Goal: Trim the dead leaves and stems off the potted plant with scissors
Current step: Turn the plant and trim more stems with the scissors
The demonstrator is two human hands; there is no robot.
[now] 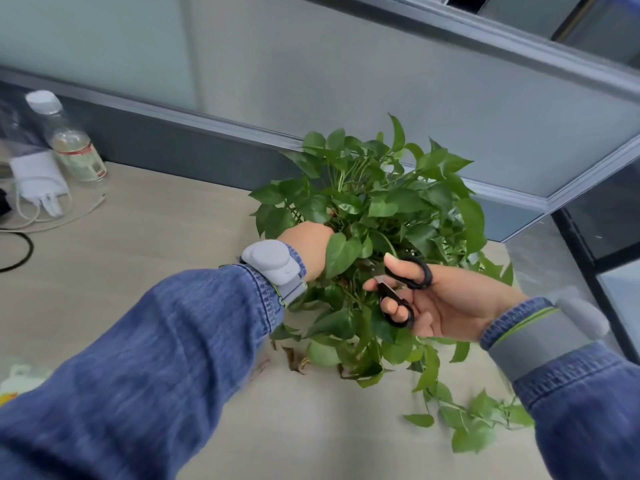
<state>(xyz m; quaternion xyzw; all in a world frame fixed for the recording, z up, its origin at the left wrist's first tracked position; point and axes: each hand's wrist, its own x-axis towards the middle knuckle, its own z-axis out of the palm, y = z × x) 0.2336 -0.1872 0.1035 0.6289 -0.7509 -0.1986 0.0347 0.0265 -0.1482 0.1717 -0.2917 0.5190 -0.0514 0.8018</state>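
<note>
Left hand [304, 247] is buried in the pothos [381, 209], fingers hidden so can't tell its grip, probably parting leaves so the right hand [446, 303], gripping black scissors [401, 289], can reach dead stems.

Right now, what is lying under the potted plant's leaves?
Brown dead leaves lie on the table below the potted plant. Its pot is covered by foliage.

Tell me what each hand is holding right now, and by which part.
The right hand holds the black scissors by the handle loops, thumb and a finger through them. The left hand reaches into the plant; its fingers are hidden, so cannot tell.
</note>
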